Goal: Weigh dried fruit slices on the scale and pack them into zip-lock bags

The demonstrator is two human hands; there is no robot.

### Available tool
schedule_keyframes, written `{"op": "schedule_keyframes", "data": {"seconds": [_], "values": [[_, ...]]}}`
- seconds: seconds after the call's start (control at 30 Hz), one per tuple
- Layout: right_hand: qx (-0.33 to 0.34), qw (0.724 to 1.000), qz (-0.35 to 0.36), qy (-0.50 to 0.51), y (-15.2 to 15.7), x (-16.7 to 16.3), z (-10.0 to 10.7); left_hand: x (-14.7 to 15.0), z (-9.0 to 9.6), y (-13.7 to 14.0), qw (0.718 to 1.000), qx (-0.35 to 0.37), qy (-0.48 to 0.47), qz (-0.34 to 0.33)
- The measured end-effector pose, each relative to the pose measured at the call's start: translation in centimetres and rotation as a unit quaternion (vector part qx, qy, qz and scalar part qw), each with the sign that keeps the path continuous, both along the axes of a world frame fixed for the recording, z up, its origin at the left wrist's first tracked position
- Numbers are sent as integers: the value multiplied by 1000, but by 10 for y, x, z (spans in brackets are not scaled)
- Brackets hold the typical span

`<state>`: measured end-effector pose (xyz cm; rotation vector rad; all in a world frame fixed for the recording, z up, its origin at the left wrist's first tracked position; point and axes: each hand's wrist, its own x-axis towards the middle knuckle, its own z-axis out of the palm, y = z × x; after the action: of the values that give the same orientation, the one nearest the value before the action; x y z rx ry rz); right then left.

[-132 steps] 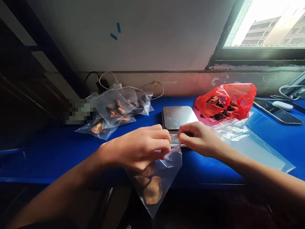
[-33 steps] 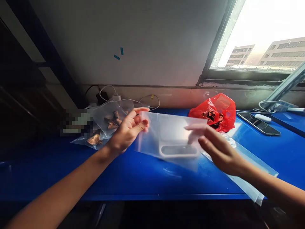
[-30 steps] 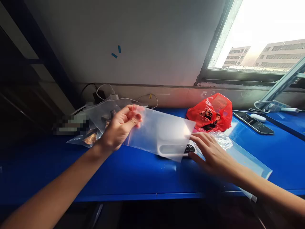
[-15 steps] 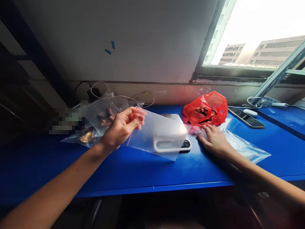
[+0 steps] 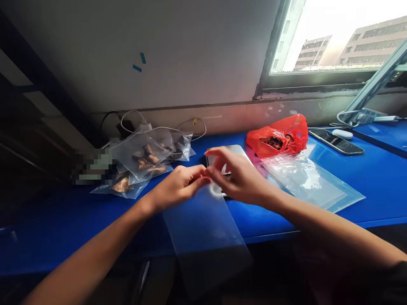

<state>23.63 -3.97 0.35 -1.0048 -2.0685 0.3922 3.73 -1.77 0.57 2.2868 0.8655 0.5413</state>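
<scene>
Over the table (image 5: 257,222) edge, clear bag (image 5: 206,237) hangs from left hand (image 5: 179,186), fingers pinching its top; right hand (image 5: 238,176) fingers half-curled there, grip unclear. Firm left pinch, light right touch probably suits thin plastic.

window (image 5: 338,36) blown out, upper right | left dim | glare on clear bags (image 5: 313,180) | hands (image 5: 240,178): right one blurred

No word, number or brand is showing legibly. On the thin cable (image 5: 205,128) by the wall (image 5: 230,120), a yellow tag (image 5: 195,121) is hanging, too small for any marking to be made out. The right hand (image 5: 240,176) is partly covering the scale (image 5: 239,149), leaving nothing readable.
</scene>
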Motion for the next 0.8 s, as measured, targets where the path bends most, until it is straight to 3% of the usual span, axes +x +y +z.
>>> {"op": "schedule_keyframes", "data": {"seconds": [0.07,0.17,0.3,0.47,0.6,0.8], "values": [[-40,997,66,-5,-2,-6,-15,5,-6,-2,998,46,3,-33],[-88,993,79,-14,-3,1,-29,9,-11,-4,997,58,8,-57],[-121,992,25,-32,0,14,-27,9,-11,-5,999,25,36,-30],[-169,983,73,-18,-1,16,-22,9,-9,-7,999,37,12,2],[-142,987,73,-13,-8,12,-21,9,-8,-10,1000,31,-3,0],[-56,997,1,-61,-6,11,-27,10,-4,-12,999,-13,23,39]]}}
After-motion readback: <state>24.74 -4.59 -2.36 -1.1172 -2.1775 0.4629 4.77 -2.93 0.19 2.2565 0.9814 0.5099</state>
